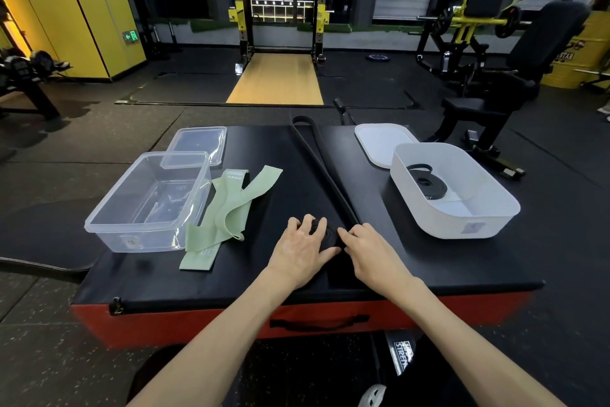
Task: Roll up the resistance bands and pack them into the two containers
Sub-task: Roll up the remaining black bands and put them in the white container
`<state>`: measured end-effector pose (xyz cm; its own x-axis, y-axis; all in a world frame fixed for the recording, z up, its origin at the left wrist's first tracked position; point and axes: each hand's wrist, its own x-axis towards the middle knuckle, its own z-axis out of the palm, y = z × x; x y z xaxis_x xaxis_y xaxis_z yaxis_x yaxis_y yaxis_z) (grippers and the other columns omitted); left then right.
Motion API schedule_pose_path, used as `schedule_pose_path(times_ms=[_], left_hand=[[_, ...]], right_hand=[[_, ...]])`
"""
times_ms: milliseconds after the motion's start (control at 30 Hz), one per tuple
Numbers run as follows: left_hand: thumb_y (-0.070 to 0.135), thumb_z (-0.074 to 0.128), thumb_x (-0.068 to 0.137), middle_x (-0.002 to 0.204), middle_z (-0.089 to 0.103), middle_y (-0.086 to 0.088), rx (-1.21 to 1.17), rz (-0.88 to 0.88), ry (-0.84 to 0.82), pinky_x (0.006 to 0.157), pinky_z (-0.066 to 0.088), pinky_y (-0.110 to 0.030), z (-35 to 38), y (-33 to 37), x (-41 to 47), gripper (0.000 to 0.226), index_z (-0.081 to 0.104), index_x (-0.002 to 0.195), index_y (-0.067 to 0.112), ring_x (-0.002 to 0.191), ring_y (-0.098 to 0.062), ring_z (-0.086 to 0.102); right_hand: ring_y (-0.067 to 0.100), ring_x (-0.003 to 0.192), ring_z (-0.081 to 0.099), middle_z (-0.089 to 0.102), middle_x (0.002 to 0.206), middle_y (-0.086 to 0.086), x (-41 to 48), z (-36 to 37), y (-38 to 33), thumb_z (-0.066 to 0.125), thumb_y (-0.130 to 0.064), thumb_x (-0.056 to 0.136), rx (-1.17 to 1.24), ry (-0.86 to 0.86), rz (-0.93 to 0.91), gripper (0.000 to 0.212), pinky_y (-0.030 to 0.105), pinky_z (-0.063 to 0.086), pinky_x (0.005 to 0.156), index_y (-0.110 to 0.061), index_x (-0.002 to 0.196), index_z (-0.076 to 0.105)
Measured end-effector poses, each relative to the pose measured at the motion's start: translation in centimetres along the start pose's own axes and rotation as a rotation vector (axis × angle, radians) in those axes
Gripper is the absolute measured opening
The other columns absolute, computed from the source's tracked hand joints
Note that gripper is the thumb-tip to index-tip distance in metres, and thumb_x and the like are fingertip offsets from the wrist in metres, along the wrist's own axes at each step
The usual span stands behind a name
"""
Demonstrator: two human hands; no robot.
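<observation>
A long black resistance band [318,162] lies stretched across the black padded box, its near end wound into a flat coil [325,232]. My left hand [302,249] grips the coil with curled fingers. My right hand [368,249] pinches the band where it meets the coil. Pale green bands [227,208] lie loose in a heap beside the clear plastic container [109,212]. The white container [495,208] at the right holds one rolled black band [429,185].
A clear lid [198,142] leans on the clear container's far rim; a white lid [379,142] lies behind the white container. The padded box [165,281] has red sides and a front handle. A weight bench, a squat rack and gym machines stand beyond.
</observation>
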<state>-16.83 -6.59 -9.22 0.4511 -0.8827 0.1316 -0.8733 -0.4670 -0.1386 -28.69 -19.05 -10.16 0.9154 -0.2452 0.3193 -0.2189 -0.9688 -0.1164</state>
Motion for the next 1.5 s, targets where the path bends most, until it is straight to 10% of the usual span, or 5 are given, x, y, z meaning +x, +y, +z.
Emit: schedule_pose_path(times_ms=[300,700,900,1100,1500], left_hand=[[0.064,0.021,0.094,0.152,0.021,-0.009,-0.039,-0.007,-0.013,0.104,0.033,-0.034,-0.2,0.3,-0.3,0.076,0.008,0.152,0.017,0.115,-0.029,0.036],[0.054,0.051,0.091,0.157,0.018,-0.003,-0.197,0.502,-0.330,0.116,0.020,-0.032,-2.3,-4.7,3.9,0.082,0.013,0.153,0.018,0.140,-0.021,0.025],[0.059,0.043,0.092,0.153,0.022,0.000,-0.213,0.426,-0.186,0.112,0.028,-0.034,-0.7,-4.7,2.4,0.077,0.014,0.153,0.021,0.132,-0.021,0.030],[0.063,0.037,0.092,0.151,0.026,-0.003,-0.191,0.278,-0.080,0.111,0.029,-0.033,-0.2,-3.6,1.4,0.078,0.016,0.152,0.018,0.125,-0.025,0.035],[0.066,0.026,0.093,0.138,0.041,-0.012,0.021,-0.022,0.008,0.101,0.033,-0.033,-0.3,0.0,0.2,0.081,0.018,0.150,0.009,0.111,-0.026,0.043]], right_hand=[[0.017,0.070,0.050,0.056,0.080,0.005,0.0,0.5,-0.5,0.079,-0.010,0.070,-0.109,0.042,-0.027,0.052,0.022,0.046,0.057,0.000,0.118,0.061],[0.019,0.078,0.056,0.057,0.086,-0.005,-0.5,0.1,1.3,0.067,-0.017,0.080,-0.107,0.121,-0.131,0.044,0.033,0.039,0.065,-0.014,0.123,0.061],[0.019,0.085,0.048,0.053,0.093,-0.003,-0.7,-0.3,2.5,0.060,-0.009,0.086,-0.081,-0.008,-0.127,0.055,0.031,0.042,0.063,-0.017,0.138,0.046],[0.024,0.075,0.049,0.056,0.080,0.005,0.2,0.4,2.0,0.069,-0.010,0.082,-0.072,0.082,-0.063,0.021,0.041,0.050,0.063,-0.004,0.101,0.062],[0.022,0.071,0.052,0.058,0.078,0.005,0.5,1.7,0.9,0.078,0.001,0.067,-0.088,0.128,-0.029,0.050,0.028,0.048,0.060,0.000,0.115,0.063]])
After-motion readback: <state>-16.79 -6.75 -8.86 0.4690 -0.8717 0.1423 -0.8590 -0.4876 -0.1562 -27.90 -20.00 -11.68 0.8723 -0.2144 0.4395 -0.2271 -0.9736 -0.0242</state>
